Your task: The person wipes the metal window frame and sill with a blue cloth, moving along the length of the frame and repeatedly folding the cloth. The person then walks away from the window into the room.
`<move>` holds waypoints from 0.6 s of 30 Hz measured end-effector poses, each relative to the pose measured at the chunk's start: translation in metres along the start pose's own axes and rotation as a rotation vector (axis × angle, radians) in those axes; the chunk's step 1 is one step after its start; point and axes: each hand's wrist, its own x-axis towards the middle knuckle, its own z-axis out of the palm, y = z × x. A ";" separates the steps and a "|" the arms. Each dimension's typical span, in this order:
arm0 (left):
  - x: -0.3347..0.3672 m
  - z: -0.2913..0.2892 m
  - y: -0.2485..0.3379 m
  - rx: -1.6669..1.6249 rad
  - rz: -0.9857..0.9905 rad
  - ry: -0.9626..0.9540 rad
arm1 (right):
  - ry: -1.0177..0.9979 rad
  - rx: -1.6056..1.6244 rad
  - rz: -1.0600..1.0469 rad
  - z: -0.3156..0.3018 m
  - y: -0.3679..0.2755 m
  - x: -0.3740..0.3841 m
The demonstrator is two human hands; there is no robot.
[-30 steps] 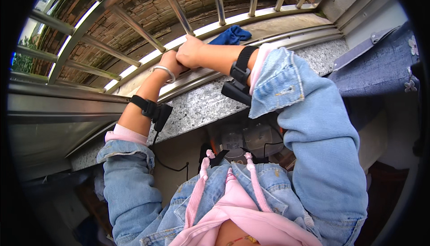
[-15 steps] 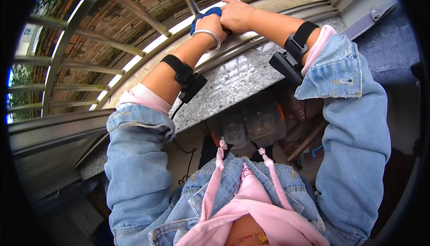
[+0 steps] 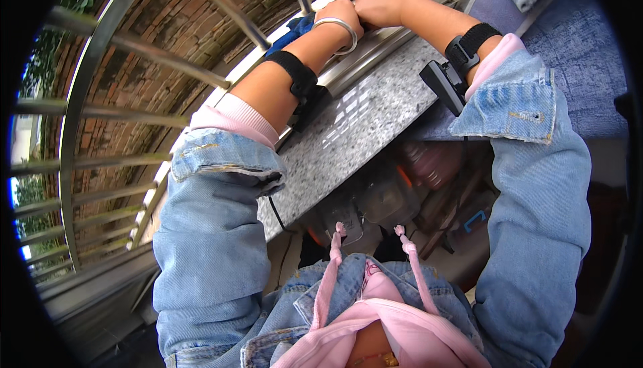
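My left hand (image 3: 343,14), with a silver bangle on its wrist, lies on the metal window track (image 3: 365,60) at the far edge of the sill. A blue cloth (image 3: 289,30) shows bunched under and beside this wrist, and the hand appears closed on it. Touching the left one, my right hand (image 3: 379,0) has its fingers curled down onto the track by a window bar; what it holds is hidden. Both wrists wear black straps with small black devices.
A speckled grey stone sill (image 3: 348,133) runs under my forearms. Metal security bars (image 3: 221,13) stand just beyond it, with a brick wall (image 3: 167,46) behind. Plastic containers (image 3: 385,197) sit in the dark space below the sill. A grey-blue fabric (image 3: 583,66) hangs at right.
Both hands have slid together along the window track toward the upper right of the view, with the blue cloth staying at the left hand. My head has turned, so the sill looks steeper.
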 end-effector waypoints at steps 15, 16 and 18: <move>0.133 0.035 0.104 0.154 0.122 -0.102 | 0.103 0.024 0.261 0.079 0.103 -0.095; 0.136 0.033 0.104 0.151 0.117 -0.153 | 0.128 0.011 0.279 0.083 0.105 -0.096; 0.136 0.032 0.106 0.214 0.148 -0.164 | 0.104 0.034 0.322 0.086 0.105 -0.096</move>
